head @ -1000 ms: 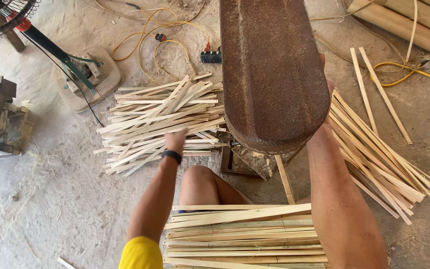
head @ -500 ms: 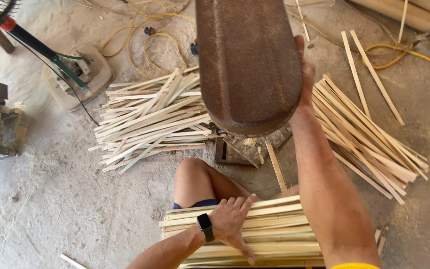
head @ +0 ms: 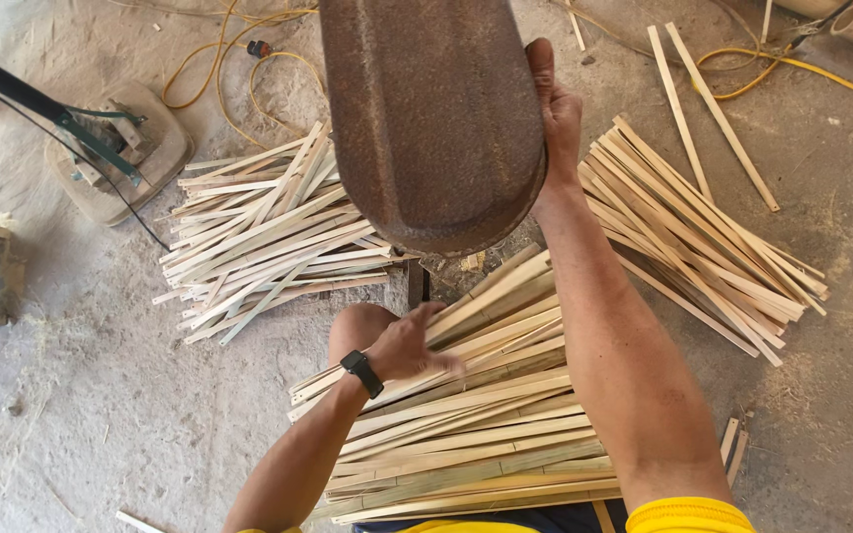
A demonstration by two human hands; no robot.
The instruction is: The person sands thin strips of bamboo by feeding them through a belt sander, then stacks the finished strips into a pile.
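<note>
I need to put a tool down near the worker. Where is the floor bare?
Bare floor lies lower left, between the left strip pile, the left hand and the machine base. Another patch is lower right, below the right pile. The middle is crowded: lap stack, rusty cover, right hand.

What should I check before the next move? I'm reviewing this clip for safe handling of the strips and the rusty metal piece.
1. Left hand on the near strip pile: ok, it grips the upper strips.
2. Right hand on the rusty metal piece: ok, it grips the right edge.
3. Knee away from the metal piece: cannot tell.
4. Yellow cable away from the hands: ok.
5. Left pile and right pile untouched: ok.
</note>
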